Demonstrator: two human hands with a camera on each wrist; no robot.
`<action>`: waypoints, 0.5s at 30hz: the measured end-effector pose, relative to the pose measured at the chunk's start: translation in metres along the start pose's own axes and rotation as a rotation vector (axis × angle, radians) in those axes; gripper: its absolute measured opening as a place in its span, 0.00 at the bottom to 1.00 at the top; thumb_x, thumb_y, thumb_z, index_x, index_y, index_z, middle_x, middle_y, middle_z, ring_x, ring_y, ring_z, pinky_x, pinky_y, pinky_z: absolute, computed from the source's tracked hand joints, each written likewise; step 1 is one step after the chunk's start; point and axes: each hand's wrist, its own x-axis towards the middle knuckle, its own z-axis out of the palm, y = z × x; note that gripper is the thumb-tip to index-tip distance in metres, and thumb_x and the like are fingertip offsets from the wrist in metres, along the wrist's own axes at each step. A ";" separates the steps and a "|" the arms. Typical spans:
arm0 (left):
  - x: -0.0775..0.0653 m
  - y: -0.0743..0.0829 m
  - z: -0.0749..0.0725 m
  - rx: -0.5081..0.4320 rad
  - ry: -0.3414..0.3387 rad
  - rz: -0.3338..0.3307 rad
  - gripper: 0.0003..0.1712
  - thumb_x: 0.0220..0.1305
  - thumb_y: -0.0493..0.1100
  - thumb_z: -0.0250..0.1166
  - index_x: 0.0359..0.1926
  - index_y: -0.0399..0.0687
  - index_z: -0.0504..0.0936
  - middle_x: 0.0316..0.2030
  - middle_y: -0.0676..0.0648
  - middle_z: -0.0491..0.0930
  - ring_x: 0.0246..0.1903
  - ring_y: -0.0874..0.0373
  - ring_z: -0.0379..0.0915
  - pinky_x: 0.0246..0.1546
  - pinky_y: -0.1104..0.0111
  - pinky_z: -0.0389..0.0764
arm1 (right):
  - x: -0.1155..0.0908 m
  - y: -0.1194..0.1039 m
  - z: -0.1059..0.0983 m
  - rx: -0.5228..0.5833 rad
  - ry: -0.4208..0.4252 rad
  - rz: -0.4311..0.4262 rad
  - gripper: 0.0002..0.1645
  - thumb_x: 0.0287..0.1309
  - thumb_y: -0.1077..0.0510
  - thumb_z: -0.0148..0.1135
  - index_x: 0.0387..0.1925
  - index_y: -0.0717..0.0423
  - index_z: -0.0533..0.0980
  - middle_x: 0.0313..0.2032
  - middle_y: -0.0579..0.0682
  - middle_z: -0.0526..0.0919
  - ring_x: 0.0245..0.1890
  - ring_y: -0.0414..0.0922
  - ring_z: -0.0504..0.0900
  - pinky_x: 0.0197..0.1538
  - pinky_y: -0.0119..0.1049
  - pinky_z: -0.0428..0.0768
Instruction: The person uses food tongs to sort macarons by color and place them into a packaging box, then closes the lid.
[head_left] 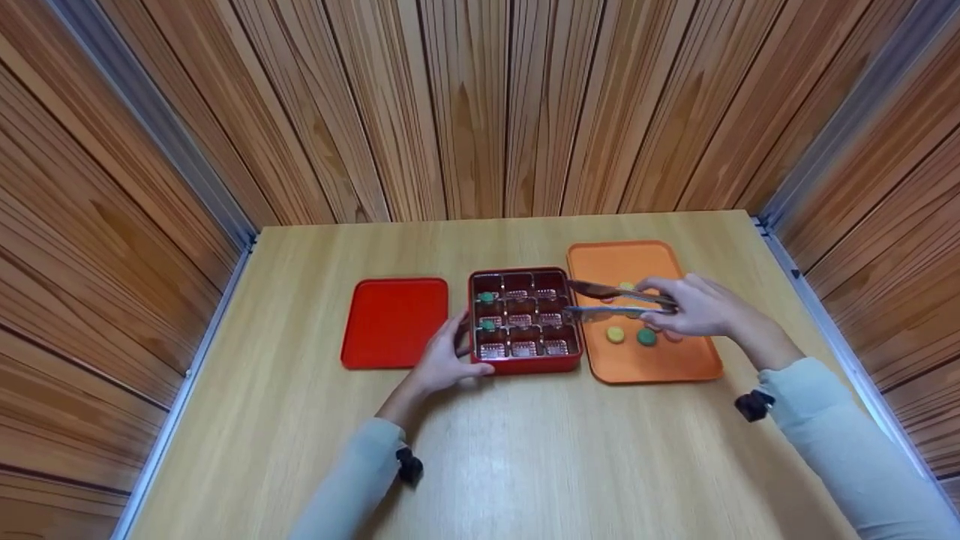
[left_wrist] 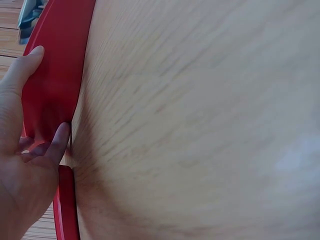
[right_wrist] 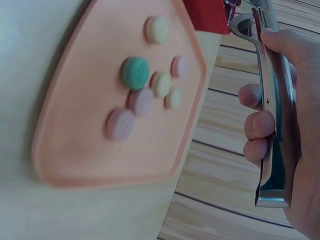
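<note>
Metal tongs (right_wrist: 285,115), gripped in the right hand (head_left: 694,304), ran sideways toward the left edge of the table (head_left: 562,442), arms parted, tips at the right rim of the red box (head_left: 536,365). On my feed the box sat midway between the side edges, its near-left corner held by the left hand (head_left: 444,360). The right hand was nearer the orange tray (head_left: 652,367); whether the tongs carried anything, I couldn't tell.

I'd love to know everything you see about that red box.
The red box is open-topped and squarish, sitting flat on the table. A shiny dark insert, seemingly plastic, splits it into nine compartments, three by three. Green pieces sit in the far and middle compartments of the left column. The left hand holds its left side. Tongs reach its right edge; whether they touch is unclear.
</note>
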 end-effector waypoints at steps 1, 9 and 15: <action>0.000 0.000 0.000 0.001 -0.001 -0.002 0.73 0.58 0.40 0.89 0.92 0.41 0.49 0.87 0.33 0.61 0.88 0.36 0.59 0.83 0.49 0.76 | -0.003 0.002 0.000 -0.003 -0.001 -0.002 0.29 0.77 0.43 0.72 0.71 0.49 0.79 0.21 0.39 0.81 0.17 0.37 0.73 0.22 0.29 0.65; 0.002 0.002 0.000 -0.008 -0.014 -0.029 0.71 0.59 0.41 0.88 0.92 0.43 0.51 0.88 0.36 0.61 0.89 0.38 0.58 0.83 0.51 0.76 | -0.024 0.019 -0.004 -0.086 0.034 -0.021 0.25 0.75 0.46 0.74 0.66 0.49 0.82 0.22 0.37 0.71 0.17 0.34 0.65 0.23 0.28 0.62; 0.001 0.001 0.000 0.001 -0.009 -0.025 0.72 0.58 0.40 0.89 0.92 0.42 0.50 0.88 0.35 0.60 0.89 0.38 0.57 0.83 0.51 0.76 | -0.038 0.030 -0.005 -0.088 0.020 -0.017 0.25 0.76 0.44 0.72 0.67 0.48 0.82 0.22 0.37 0.70 0.17 0.33 0.65 0.23 0.28 0.63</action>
